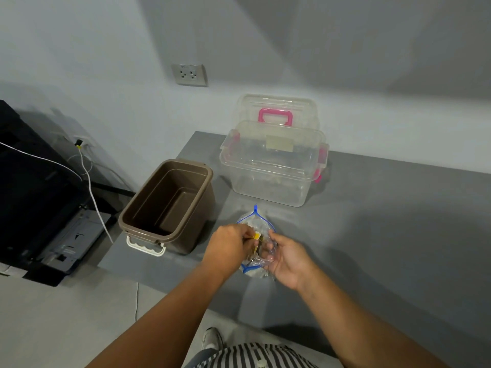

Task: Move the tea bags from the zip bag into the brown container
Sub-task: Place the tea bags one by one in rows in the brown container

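Over the grey counter, near its front edge: both hands at an open zip bag.

Zip bag (255, 221) is clear plastic with a blue zip strip, mouth spread wide, crumpled, resting on the counter (372, 221). Left hand (228, 247) is pinched shut on a tea bag (256, 236) with a yellow tag at the bag's mouth; more tea bags inside are too blurred to count. Right hand (285, 257), fingers curled, grips the bag's right side. Brown container (170, 197), rectangular, lidless, white handle in front, stands just left of the hands, nothing visible inside. Clear storage box (273, 166) with pink latches sits behind.
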`<state>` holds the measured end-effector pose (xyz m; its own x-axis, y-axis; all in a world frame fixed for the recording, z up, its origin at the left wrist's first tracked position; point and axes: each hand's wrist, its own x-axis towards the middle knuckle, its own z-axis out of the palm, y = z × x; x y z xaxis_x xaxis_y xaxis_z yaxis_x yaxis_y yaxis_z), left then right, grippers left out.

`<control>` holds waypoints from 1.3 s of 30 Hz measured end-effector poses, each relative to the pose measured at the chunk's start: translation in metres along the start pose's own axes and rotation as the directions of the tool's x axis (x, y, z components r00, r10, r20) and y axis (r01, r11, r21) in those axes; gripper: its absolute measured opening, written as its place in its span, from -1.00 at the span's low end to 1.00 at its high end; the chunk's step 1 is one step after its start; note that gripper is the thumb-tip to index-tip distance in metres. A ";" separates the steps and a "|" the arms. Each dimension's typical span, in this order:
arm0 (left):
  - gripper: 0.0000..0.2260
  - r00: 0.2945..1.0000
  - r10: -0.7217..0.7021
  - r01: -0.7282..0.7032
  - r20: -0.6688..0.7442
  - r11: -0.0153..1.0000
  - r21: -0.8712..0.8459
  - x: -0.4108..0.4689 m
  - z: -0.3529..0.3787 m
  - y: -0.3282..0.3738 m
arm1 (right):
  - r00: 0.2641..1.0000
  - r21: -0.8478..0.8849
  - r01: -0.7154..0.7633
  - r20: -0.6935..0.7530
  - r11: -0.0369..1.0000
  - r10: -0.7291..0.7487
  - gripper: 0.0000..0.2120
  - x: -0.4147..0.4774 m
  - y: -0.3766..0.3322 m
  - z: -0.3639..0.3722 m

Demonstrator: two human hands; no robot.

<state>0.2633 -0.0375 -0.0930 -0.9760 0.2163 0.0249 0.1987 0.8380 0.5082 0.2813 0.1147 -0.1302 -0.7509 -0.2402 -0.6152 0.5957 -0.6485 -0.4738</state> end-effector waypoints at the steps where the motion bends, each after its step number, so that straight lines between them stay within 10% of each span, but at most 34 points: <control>1: -0.81 1.000 -0.001 0.001 0.000 1.000 -0.001 0.000 -0.001 0.001 | 1.000 -0.011 0.005 -0.002 1.000 -0.005 -0.68 0.001 0.001 0.000; 21: -0.73 0.970 0.190 -0.198 0.149 0.979 0.045 0.030 -0.051 -0.019 | 0.984 0.120 0.127 -0.143 0.985 -0.109 -0.75 0.024 0.006 0.029; 31: -0.85 0.927 0.370 -0.372 -0.058 0.928 -0.027 0.084 -0.157 -0.058 | 0.921 0.162 0.223 -0.359 0.961 -0.153 -0.73 0.045 0.014 0.080; 39: -0.86 0.944 0.245 -0.290 0.222 0.936 0.201 0.135 -0.195 -0.116 | 0.896 0.207 0.346 -0.362 0.915 -0.256 -0.74 0.067 0.029 0.090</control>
<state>0.0914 -0.2035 0.0191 -0.8527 0.5206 -0.0433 0.4868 0.8220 0.2957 0.2220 0.0150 -0.1285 -0.7221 0.2126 -0.6583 0.2266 -0.8264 -0.5155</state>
